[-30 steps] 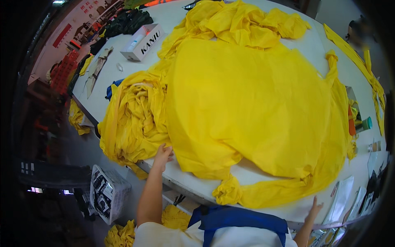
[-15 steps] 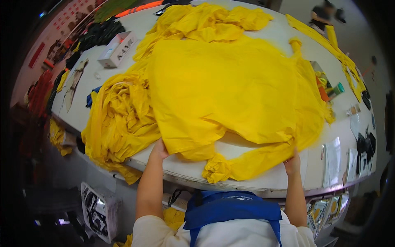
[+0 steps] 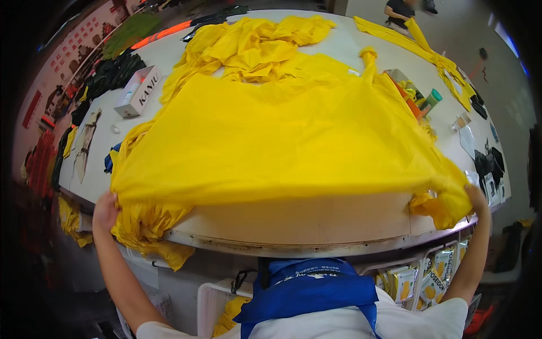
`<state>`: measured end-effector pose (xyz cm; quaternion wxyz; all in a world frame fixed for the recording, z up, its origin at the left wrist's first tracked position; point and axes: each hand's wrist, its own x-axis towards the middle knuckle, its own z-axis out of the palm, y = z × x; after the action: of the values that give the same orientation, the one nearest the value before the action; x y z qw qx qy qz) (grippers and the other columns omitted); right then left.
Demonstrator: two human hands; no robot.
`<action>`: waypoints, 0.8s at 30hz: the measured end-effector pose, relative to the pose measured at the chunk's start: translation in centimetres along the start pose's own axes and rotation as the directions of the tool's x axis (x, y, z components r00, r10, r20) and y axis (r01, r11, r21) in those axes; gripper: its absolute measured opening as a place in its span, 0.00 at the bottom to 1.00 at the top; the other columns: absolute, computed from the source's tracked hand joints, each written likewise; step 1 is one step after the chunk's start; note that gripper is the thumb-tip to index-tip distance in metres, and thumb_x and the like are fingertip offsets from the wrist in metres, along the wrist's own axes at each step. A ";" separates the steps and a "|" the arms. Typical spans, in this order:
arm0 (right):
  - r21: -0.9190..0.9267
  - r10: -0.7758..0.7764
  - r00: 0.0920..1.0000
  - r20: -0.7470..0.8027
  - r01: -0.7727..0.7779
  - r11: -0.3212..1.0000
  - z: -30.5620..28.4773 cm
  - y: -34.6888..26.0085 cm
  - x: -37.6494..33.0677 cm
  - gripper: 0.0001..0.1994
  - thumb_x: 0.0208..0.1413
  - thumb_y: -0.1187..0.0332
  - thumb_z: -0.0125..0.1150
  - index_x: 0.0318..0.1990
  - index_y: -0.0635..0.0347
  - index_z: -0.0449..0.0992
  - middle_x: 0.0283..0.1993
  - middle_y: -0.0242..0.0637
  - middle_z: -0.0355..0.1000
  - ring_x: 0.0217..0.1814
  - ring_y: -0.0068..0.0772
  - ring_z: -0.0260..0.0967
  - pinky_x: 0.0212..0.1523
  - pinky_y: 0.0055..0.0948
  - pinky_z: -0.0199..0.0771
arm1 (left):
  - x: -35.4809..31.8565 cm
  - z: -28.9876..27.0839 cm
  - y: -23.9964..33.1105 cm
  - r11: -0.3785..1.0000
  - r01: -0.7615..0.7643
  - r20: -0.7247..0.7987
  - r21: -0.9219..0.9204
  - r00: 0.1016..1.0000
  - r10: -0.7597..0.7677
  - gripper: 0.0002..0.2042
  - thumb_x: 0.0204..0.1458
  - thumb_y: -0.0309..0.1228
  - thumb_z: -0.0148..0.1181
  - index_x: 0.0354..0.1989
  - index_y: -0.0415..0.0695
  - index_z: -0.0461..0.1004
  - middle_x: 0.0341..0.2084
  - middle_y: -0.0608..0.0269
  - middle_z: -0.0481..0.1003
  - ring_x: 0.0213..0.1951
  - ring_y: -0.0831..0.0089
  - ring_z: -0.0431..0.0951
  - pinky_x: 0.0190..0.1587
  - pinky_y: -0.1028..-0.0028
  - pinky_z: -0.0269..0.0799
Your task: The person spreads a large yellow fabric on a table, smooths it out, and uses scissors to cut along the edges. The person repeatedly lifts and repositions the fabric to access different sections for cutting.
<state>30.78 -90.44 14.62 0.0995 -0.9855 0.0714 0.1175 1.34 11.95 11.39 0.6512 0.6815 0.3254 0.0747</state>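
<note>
I observed the left hand and right hand each closed on a corner of the yellow fabric sheet, stretched across the frame's middle over the table. Fingers were pinching cloth. Risk: the heaped fabric above could snag and drag.

Even, bright light is falling from overhead across the worktop, making the yellow cloth glow almost flat, with only soft folds shading. A faint shadow is lying under the cloth's lifted near hem along the worktop's near edge. Beneath that edge everything is sinking into gloom. The fisheye is bending the worktop's edges into arcs and blackening the picture's corners. Things at the far corners are looking soft and smeared; the middle is staying reasonably sharp, without glare.
</note>
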 end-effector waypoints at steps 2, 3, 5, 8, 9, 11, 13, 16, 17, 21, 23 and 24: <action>-0.223 -0.001 0.992 0.123 0.029 0.974 6.3 3.7 -0.2 0.27 0.62 0.50 0.38 0.41 0.69 0.74 0.43 0.59 0.72 0.49 0.57 0.68 0.50 0.44 0.66 | -0.3 -2.9 -6.1 0.966 0.227 -0.163 0.125 0.965 -0.205 0.17 0.48 0.35 0.54 0.49 0.49 0.70 0.45 0.70 0.72 0.42 0.76 0.71 0.36 0.75 0.61; -0.164 0.005 0.994 0.108 0.013 0.986 9.8 6.1 -0.6 0.25 0.61 0.51 0.41 0.41 0.68 0.74 0.45 0.58 0.72 0.50 0.56 0.68 0.50 0.44 0.66 | -0.3 -3.0 -9.0 0.910 0.349 -0.271 0.222 0.919 -0.287 0.17 0.46 0.35 0.55 0.47 0.51 0.71 0.45 0.69 0.72 0.40 0.76 0.71 0.35 0.75 0.61; -0.208 0.171 0.975 0.140 -0.140 0.968 16.2 6.9 -2.0 0.23 0.59 0.53 0.45 0.42 0.68 0.75 0.45 0.58 0.72 0.49 0.54 0.69 0.49 0.44 0.68 | 0.4 -2.3 -13.7 0.659 0.657 -0.480 0.366 0.740 -0.471 0.15 0.50 0.35 0.54 0.47 0.48 0.72 0.45 0.61 0.72 0.41 0.68 0.73 0.36 0.68 0.66; -0.194 0.311 0.833 0.457 -0.248 0.949 20.8 7.0 -4.4 0.23 0.51 0.52 0.56 0.40 0.67 0.76 0.44 0.54 0.74 0.46 0.49 0.72 0.44 0.41 0.72 | 0.2 6.1 -13.9 0.508 0.587 -0.643 0.631 0.762 -0.081 0.18 0.50 0.33 0.56 0.51 0.43 0.68 0.48 0.53 0.70 0.47 0.57 0.71 0.46 0.63 0.66; -0.184 0.500 0.709 0.497 -0.477 0.859 19.8 1.8 -5.2 0.23 0.47 0.51 0.60 0.39 0.66 0.76 0.43 0.53 0.74 0.45 0.47 0.73 0.41 0.39 0.73 | -0.6 8.9 -13.5 0.438 0.575 -0.665 0.691 0.743 0.074 0.20 0.50 0.32 0.57 0.52 0.41 0.67 0.48 0.51 0.69 0.49 0.54 0.70 0.49 0.61 0.66; -0.302 0.344 0.833 0.433 -0.225 0.926 20.0 3.8 -5.0 0.24 0.44 0.50 0.64 0.38 0.65 0.77 0.41 0.49 0.75 0.43 0.42 0.74 0.39 0.36 0.73 | 1.7 11.6 -17.1 0.364 0.325 -0.473 0.873 0.748 0.466 0.27 0.48 0.29 0.61 0.58 0.40 0.62 0.54 0.48 0.65 0.55 0.50 0.65 0.55 0.59 0.64; -0.070 0.243 0.873 0.423 -0.236 0.969 17.5 1.5 -2.1 0.24 0.46 0.51 0.62 0.41 0.66 0.76 0.41 0.49 0.75 0.43 0.43 0.73 0.40 0.36 0.72 | 1.1 21.7 -17.1 0.372 -0.025 -0.208 0.928 0.792 0.573 0.29 0.49 0.35 0.58 0.61 0.42 0.58 0.58 0.49 0.58 0.59 0.49 0.56 0.59 0.55 0.53; 0.265 0.101 0.994 0.050 -0.111 0.958 15.5 -0.6 4.1 0.26 0.49 0.53 0.60 0.48 0.67 0.72 0.44 0.51 0.73 0.48 0.46 0.71 0.46 0.37 0.69 | -3.8 39.5 -16.4 0.275 -0.434 0.328 0.858 0.874 0.358 0.34 0.51 0.44 0.55 0.65 0.46 0.52 0.66 0.50 0.46 0.66 0.48 0.43 0.64 0.50 0.36; 0.302 0.109 0.991 -0.081 -0.080 0.950 15.3 -0.9 6.7 0.26 0.49 0.54 0.60 0.50 0.67 0.70 0.47 0.52 0.72 0.50 0.47 0.70 0.48 0.37 0.69 | -5.2 43.4 -15.6 0.196 -0.489 0.446 0.850 0.866 0.229 0.35 0.52 0.47 0.53 0.67 0.47 0.50 0.68 0.51 0.42 0.68 0.48 0.39 0.66 0.48 0.30; 0.324 0.081 0.899 -0.431 0.070 0.943 18.2 3.4 21.0 0.25 0.55 0.57 0.57 0.54 0.67 0.67 0.46 0.53 0.72 0.46 0.47 0.72 0.47 0.35 0.70 | -4.3 49.8 -20.0 0.279 -0.351 0.368 0.894 0.930 -0.010 0.32 0.54 0.50 0.48 0.67 0.57 0.51 0.69 0.55 0.40 0.69 0.45 0.33 0.63 0.39 0.25; 0.325 0.173 0.907 -0.383 -0.044 0.945 19.0 3.4 26.5 0.27 0.55 0.56 0.57 0.55 0.69 0.66 0.48 0.55 0.71 0.48 0.48 0.71 0.50 0.35 0.69 | -4.3 50.7 -20.1 0.201 -0.348 0.345 0.916 0.937 0.053 0.31 0.55 0.51 0.47 0.67 0.56 0.52 0.69 0.56 0.40 0.69 0.45 0.34 0.63 0.39 0.25; 0.322 0.248 0.932 -0.264 -0.157 0.934 19.4 2.5 27.6 0.27 0.55 0.56 0.57 0.55 0.71 0.65 0.49 0.56 0.70 0.48 0.47 0.71 0.49 0.35 0.70 | -4.7 50.3 -20.3 0.151 -0.335 0.328 0.930 0.942 0.068 0.31 0.55 0.51 0.46 0.67 0.55 0.52 0.69 0.57 0.40 0.69 0.45 0.34 0.63 0.39 0.25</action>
<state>52.71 -92.00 -11.14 0.2208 -0.9529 0.2049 -0.0357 17.15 -34.02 -13.15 0.0786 0.9787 0.1327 -0.1353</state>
